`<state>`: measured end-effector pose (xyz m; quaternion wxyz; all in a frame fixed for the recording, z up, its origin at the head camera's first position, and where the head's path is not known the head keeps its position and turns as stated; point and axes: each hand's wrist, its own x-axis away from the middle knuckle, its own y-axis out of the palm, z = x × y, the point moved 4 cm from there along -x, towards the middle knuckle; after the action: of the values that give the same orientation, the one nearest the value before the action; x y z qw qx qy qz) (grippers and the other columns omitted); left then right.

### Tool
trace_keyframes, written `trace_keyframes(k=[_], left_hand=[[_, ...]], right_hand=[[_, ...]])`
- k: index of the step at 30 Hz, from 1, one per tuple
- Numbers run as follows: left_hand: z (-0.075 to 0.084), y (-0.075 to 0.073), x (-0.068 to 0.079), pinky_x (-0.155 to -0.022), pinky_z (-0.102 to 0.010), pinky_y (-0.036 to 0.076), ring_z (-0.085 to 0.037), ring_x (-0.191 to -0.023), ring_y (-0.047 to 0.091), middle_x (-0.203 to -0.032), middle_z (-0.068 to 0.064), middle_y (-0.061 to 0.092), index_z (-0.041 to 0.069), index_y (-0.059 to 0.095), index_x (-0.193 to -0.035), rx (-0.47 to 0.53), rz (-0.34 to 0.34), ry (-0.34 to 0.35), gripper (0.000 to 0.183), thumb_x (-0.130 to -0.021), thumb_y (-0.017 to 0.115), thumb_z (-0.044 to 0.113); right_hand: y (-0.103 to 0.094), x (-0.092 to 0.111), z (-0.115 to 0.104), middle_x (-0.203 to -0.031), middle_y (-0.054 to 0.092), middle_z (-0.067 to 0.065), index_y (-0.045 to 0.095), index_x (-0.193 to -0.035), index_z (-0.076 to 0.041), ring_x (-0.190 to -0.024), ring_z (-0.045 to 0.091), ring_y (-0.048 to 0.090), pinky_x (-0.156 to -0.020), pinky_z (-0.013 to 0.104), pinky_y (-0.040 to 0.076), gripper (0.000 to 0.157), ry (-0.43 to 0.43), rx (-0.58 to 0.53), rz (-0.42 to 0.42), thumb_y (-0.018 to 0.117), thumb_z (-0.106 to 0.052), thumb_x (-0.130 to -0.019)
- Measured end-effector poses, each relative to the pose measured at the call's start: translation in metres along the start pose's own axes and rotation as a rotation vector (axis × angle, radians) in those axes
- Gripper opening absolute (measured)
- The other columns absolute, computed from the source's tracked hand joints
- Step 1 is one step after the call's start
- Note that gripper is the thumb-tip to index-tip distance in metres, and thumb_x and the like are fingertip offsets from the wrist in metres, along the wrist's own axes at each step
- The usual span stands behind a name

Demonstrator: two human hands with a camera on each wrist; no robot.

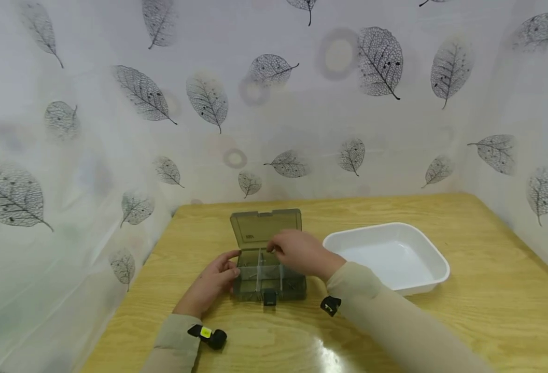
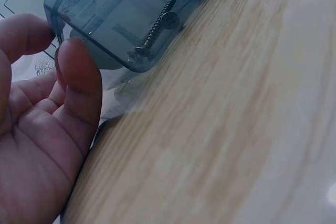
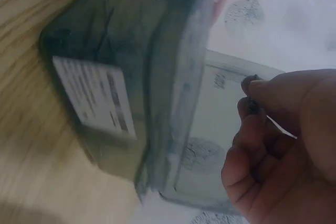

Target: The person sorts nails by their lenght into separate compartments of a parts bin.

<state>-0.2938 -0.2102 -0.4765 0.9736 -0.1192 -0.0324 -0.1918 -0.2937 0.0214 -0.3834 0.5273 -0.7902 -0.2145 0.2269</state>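
A translucent grey compartment box (image 1: 270, 295) rests on the table with its hinged lid (image 1: 266, 228) raised at the back. My left hand (image 1: 215, 280) holds the box's left side, thumb and forefinger at its wall. Through the plastic in the left wrist view, a dark screw (image 2: 157, 27) lies in a compartment. Over the rear right compartments is my right hand (image 1: 304, 253), pinching a small dark screw (image 3: 253, 107) between thumb and forefinger. Its fingers mostly hide that screw. More small dark pieces (image 1: 292, 285) lie in the front right compartment.
An oval-cornered white tray (image 1: 425, 280) stands on the wooden table (image 1: 488, 264) to the right, partly behind my right forearm. Leaf-printed white sheeting (image 1: 301, 119) hangs behind and along both sides. A label (image 3: 94, 95) is stuck on the box's outside.
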Motion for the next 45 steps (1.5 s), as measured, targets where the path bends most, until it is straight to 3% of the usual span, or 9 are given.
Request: trace_keyframes(k=[8, 13, 20, 24, 30, 37, 45], left_hand=[[0.002, 0.000, 0.002, -0.066, -0.036, 0.053, -0.020, -0.076, 0.050, -0.105, -0.012, 0.050, 0.006, 0.032, -0.156, 0.003, -0.007, 0.003, 0.057, -0.104, 0.055, 0.011], [0.001, 0.000, 0.001, -0.067, -0.036, 0.053, -0.020, -0.076, 0.049, -0.105, -0.012, 0.050, 0.008, 0.032, -0.157, 0.010, -0.009, -0.003, 0.057, -0.105, 0.055, 0.012], [0.002, -0.001, 0.002, -0.066, -0.036, 0.053, -0.022, -0.076, 0.051, -0.106, -0.014, 0.052, 0.008, 0.034, -0.156, -0.002, 0.015, -0.013, 0.057, -0.103, 0.057, 0.012], [0.007, -0.003, 0.001, -0.073, -0.037, 0.053, -0.025, -0.083, 0.057, -0.112, -0.016, 0.056, 0.010, 0.038, -0.154, -0.019, 0.068, -0.019, 0.058, -0.101, 0.060, 0.013], [0.025, -0.010, 0.004, -0.092, -0.044, 0.054, -0.032, -0.109, 0.064, -0.137, -0.020, 0.052, 0.011, 0.034, -0.157, -0.074, 0.150, 0.013, 0.061, -0.103, 0.060, 0.023], [0.048, -0.011, 0.004, -0.110, -0.051, 0.039, -0.039, -0.135, 0.047, -0.159, -0.016, 0.031, 0.016, 0.024, -0.161, -0.054, 0.154, 0.068, 0.067, -0.105, 0.056, 0.037], [0.069, 0.005, -0.006, -0.118, -0.053, 0.022, -0.034, -0.151, 0.017, -0.166, -0.014, 0.012, 0.016, 0.010, -0.164, 0.104, 0.166, 0.112, 0.067, -0.110, 0.044, 0.034]], right_hand=[[0.011, -0.009, -0.003, -0.110, 0.068, -0.002, 0.074, -0.116, -0.013, -0.100, 0.016, 0.064, -0.087, 0.037, 0.054, 0.023, 0.006, -0.004, -0.014, 0.059, -0.014, -0.099], [0.007, 0.000, -0.001, -0.113, 0.066, -0.002, 0.073, -0.119, -0.014, -0.098, 0.015, 0.062, -0.085, 0.037, 0.053, 0.024, 0.025, -0.049, 0.000, 0.063, -0.024, -0.100], [-0.004, 0.019, 0.006, -0.128, 0.062, 0.000, 0.070, -0.125, -0.017, -0.108, 0.020, 0.062, -0.091, 0.040, 0.052, 0.031, 0.082, -0.072, 0.035, 0.063, -0.033, -0.100], [-0.017, 0.034, 0.013, -0.127, 0.061, 0.001, 0.069, -0.126, -0.015, -0.106, 0.021, 0.063, -0.089, 0.041, 0.052, 0.031, 0.114, -0.098, 0.082, 0.064, -0.030, -0.099], [-0.027, 0.054, 0.034, -0.129, 0.061, 0.004, 0.059, -0.138, -0.013, -0.110, 0.024, 0.061, -0.089, 0.044, 0.052, 0.040, 0.192, -0.253, 0.149, 0.063, -0.028, -0.101], [-0.028, 0.063, 0.052, -0.148, 0.047, 0.015, 0.037, -0.155, -0.010, -0.129, 0.034, 0.051, -0.103, 0.056, 0.044, 0.059, 0.235, -0.481, 0.255, 0.058, -0.031, -0.104], [-0.018, 0.051, 0.045, -0.166, 0.018, 0.005, 0.011, -0.164, -0.022, -0.147, 0.037, 0.030, -0.112, 0.060, 0.031, 0.077, 0.271, -0.664, 0.244, 0.056, -0.037, -0.104]])
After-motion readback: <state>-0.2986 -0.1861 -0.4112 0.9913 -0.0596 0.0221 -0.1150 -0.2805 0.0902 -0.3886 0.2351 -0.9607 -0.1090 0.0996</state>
